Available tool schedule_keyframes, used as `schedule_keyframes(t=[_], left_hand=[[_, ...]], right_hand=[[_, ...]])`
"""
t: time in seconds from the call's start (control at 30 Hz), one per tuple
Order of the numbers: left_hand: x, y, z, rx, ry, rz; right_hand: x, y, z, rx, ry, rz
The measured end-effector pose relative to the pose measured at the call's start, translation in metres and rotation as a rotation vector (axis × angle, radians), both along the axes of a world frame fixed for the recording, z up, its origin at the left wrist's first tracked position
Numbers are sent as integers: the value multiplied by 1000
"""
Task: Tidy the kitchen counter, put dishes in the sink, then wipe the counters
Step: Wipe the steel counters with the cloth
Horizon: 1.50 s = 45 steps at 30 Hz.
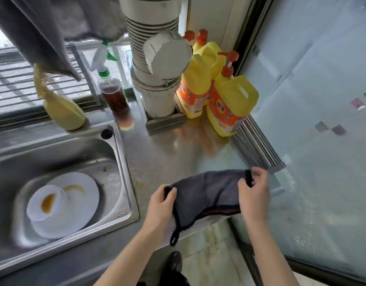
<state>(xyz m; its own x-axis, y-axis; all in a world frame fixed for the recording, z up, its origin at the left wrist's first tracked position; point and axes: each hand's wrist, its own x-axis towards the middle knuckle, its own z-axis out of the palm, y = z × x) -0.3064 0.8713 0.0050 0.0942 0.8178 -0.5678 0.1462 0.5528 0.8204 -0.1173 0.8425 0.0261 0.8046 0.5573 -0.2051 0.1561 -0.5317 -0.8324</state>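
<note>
Head view: the dirty plate and bowl are already set in the sink, and the grey cloth is pinched at its ends by the left hand and right hand over the bench (not wiped yet, it seems).

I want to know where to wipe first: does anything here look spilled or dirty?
Yes. A yellowish smear marks the counter just right of the sink. In the sink, a bowl sits tilted on a plate, both streaked with brown sauce. The left hand and right hand grip a cloth.
</note>
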Motion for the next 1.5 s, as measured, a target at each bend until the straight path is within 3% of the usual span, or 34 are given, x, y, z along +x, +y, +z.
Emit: schedule_keyframes(t=[0.1,0.17,0.3,0.37,0.47,0.63,0.7,0.8,0.87,0.97,1.13,1.2,1.37,1.43,1.5], left_hand=[[29,4,-17,26,46,-31],[32,12,-25,113,198,-19],[21,33,-46,480,596,-255],[22,46,-59,580,760,-418],[24,69,-72,601,895,-497],[12,106,-94,503,1002,-452],[12,108,-102,451,1005,-484],[13,106,-109,419,1016,-494],[12,105,-111,410,1016,-502],[12,107,-111,388,1005,-515],[13,109,-109,356,1001,-560],[13,110,-108,349,998,-565],[8,114,-103,320,938,-601],[-3,110,-98,366,900,-586],[-19,99,-90,470,904,-477]], right_hand=[[18,22,-8,-96,-430,53],[24,33,-28,-218,-648,125],[12,36,-78,-360,-667,379],[-3,37,-102,-505,-560,465],[-16,37,-120,-578,-550,534],[33,20,-133,-397,-807,1112],[51,31,-132,-385,-800,1040],[39,64,-123,-490,-530,617],[24,85,-122,-582,-480,449],[1,102,-130,-555,-638,527],[-18,95,-131,-295,-789,1021],[2,101,-133,-252,-824,1123],[23,131,-136,-359,-796,879],[4,130,-133,-382,-761,759],[-24,119,-133,-366,-755,772]])
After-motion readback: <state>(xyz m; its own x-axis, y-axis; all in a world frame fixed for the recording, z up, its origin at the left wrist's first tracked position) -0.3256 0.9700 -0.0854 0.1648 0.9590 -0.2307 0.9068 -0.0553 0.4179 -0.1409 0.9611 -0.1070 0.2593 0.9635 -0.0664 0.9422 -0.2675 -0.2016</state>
